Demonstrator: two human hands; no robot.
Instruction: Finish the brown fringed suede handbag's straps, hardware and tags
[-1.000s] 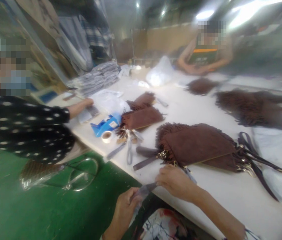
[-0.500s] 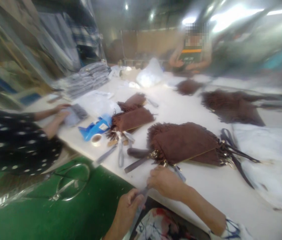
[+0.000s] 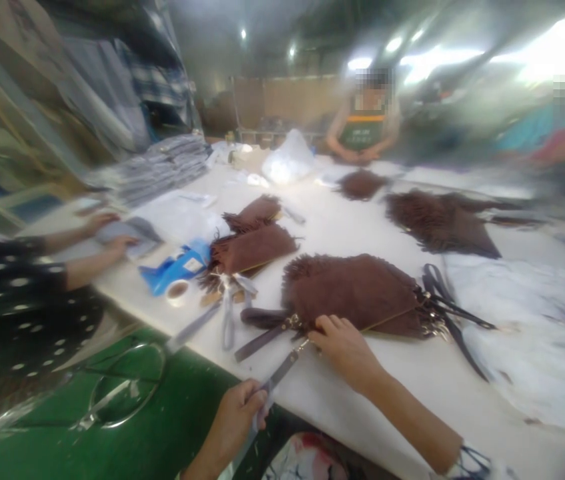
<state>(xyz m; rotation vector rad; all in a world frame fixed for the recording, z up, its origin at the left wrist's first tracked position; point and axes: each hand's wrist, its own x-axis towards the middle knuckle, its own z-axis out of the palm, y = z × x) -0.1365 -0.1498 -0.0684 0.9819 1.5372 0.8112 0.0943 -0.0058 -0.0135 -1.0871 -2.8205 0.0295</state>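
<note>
A stack of brown fringed bags [image 3: 352,293] lies on the white table in front of me. My left hand [image 3: 242,408], at the table's near edge, is closed round a dark grey wrist strap [image 3: 283,371]. That strap stretches up to a metal clasp [image 3: 305,345] at the bags' near edge. My right hand [image 3: 346,348] has its fingers bent over the near edge of the top bag, close to the clasp; its thumb is partly hidden. More wrist straps [image 3: 262,340] stick out to the left of the stack.
Other brown bags [image 3: 255,248] lie further left, beside blue packaging [image 3: 177,268] and a tape roll [image 3: 177,292]. White plastic sheets [image 3: 527,333] cover the right side. A co-worker's hands [image 3: 112,233] handle grey cloth [image 3: 137,232] at left. A metal-ringed stool [image 3: 127,387] stands below.
My left hand has moved left and down, and the strap now stretches between it and the bags. My right hand has moved up onto the bag's edge. The view has shifted right.
</note>
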